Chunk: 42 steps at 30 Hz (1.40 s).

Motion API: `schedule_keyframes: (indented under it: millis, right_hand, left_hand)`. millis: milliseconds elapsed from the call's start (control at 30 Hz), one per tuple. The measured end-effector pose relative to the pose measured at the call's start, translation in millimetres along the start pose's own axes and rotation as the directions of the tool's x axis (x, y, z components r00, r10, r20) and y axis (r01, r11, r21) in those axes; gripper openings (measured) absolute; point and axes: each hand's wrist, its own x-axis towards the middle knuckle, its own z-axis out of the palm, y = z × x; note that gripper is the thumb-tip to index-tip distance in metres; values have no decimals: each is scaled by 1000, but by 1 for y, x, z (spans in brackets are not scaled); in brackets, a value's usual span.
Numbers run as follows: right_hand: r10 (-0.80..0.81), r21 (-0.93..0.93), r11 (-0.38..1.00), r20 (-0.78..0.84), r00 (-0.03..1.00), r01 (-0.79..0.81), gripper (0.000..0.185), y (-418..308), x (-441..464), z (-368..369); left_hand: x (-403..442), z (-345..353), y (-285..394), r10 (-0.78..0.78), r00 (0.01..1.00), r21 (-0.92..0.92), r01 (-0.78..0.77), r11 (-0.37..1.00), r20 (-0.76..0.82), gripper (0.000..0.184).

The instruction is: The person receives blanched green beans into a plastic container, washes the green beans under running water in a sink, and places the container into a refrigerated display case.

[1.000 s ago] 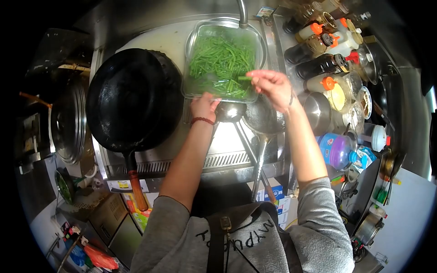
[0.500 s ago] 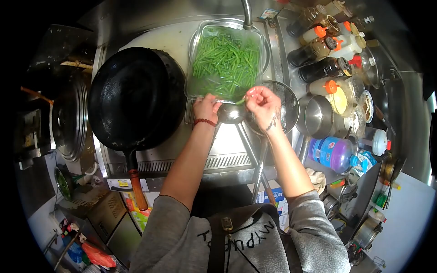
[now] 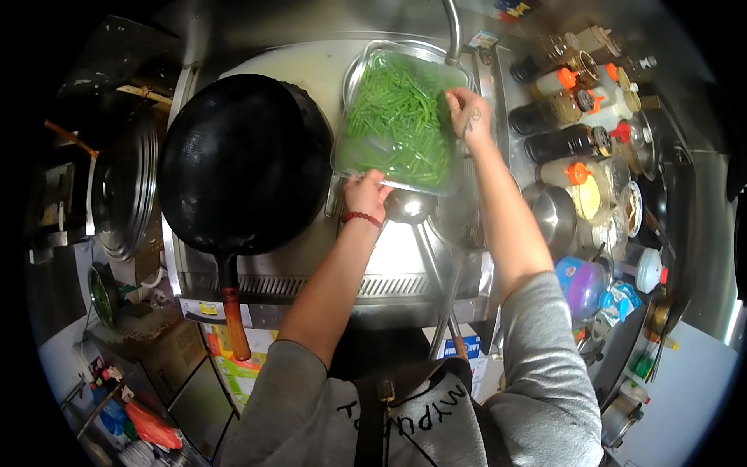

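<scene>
One container [image 3: 356,154] of greens [image 3: 398,109] extends forward from the left grip [image 3: 366,194].

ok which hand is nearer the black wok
Left. The left hand is at the near edge of the clear container, just right of the black wok; the right hand is farther away, by the container's right side.

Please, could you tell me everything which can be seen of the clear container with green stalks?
The clear container is roughly rectangular with rounded corners; plastic or glass, I cannot tell which. Cut green stalks lie heaped inside. It sits slightly turned, right of the black wok and near the tap. The left hand grips its near edge; the right hand reaches over its right side, contact unclear.
</scene>
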Motion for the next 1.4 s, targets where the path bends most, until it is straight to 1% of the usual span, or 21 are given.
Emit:
schedule_keyframes:
  millis: [67, 100, 133, 200, 233, 333, 467, 533, 667, 767, 833, 933, 967, 1000, 1067, 1100, 1167, 1267, 1333, 1367, 1400]
  right_hand:
    - [-199, -205, 948, 212, 957, 242, 19, 13, 29, 9]
    - [-256, -209, 918, 333, 908, 336, 19, 20, 41, 15]
    - [-264, -201, 918, 335, 905, 342, 19, 19, 48, 17]
    - [-394, -173, 840, 459, 796, 515, 22, 20, 56, 22]
    - [-339, -214, 843, 501, 796, 493, 28, 16, 59, 25]
    - [-372, -194, 803, 576, 728, 564, 23, 12, 65, 20]
    - [-382, -152, 829, 549, 743, 538, 18, 5, 59, 12]
    - [-233, -49, 963, 352, 906, 266, 10, 1, 50, 5]
    - [-147, -158, 965, 333, 931, 208, 11, -2, 50, -4]
    - [-299, -51, 937, 398, 867, 347, 20, 10, 59, 15]
    - [-473, -239, 700, 552, 687, 673, 19, 12, 69, 28]
    - [-360, -201, 805, 583, 729, 558, 19, 11, 69, 29]
    - [-475, -191, 711, 578, 663, 676, 19, 12, 69, 25]
    - [-473, -194, 710, 581, 662, 677, 19, 14, 67, 20]
    - [-326, -82, 920, 383, 864, 383, 18, 5, 55, 0]
    - [-224, -112, 954, 349, 910, 278, 16, -2, 47, -13]
    - [-242, 189, 960, 200, 949, 205, 11, -1, 23, -35]
    - [-147, 428, 903, 273, 951, 17, 4, -38, -62, -78]
    - [-56, 464, 858, 512, 857, -221, 9, -57, -137, -89]
    - [-56, 348, 915, 611, 790, -204, 17, -65, -171, -85]
    - [-154, 151, 986, 618, 771, 75, 32, -77, -202, -81]
  left_hand:
    - [0, 0, 0, -17, 999, 8, 17, 1000, -30, 23]
    - [1, 0, -2, -12, 999, -7, 12, 1000, -29, 22]
    - [1, 0, -2, -9, 999, -21, 9, 1000, -31, 21]
    - [1, -1, -3, -3, 1000, -31, 2, 1000, -26, 21]
    - [0, -1, -3, -3, 1000, -42, 3, 999, -14, 21]
    - [1, -2, -3, 3, 1000, -59, -3, 998, 0, 22]
    - [0, -1, -3, -3, 1000, -42, 3, 999, -9, 23]
    - [-3, 1, -2, 13, 1000, -66, -14, 998, -11, 24]
    - [1, -3, -4, 10, 1000, -55, -9, 998, 18, 23]
    - [0, -2, -3, 1, 999, -16, -1, 1000, -52, 22]
    - [2, -3, -4, -4, 1000, -35, 4, 999, -11, 22]
    - [1, -3, -5, 18, 1000, -49, -17, 999, 16, 21]
    - [2, -4, -5, 15, 1000, -41, -14, 999, 14, 22]
    - [2, -4, -6, 12, 1000, -44, -11, 999, 15, 22]
    - [2, -4, -5, -4, 1000, -39, 4, 999, -4, 22]
    - [3, -4, -5, -9, 1000, -45, 9, 999, -1, 22]
    - [4, -4, -5, -15, 1000, -33, 15, 999, -13, 22]
    - [-2, 1, -1, -5, 1000, -62, 6, 998, 4, 21]
    - [-3, 2, 1, -18, 1000, -48, 17, 999, -16, 22]
    - [1, 0, -2, -19, 999, -32, 18, 999, -36, 22]
    - [3, 0, -3, -18, 998, -17, 17, 1000, -53, 22]
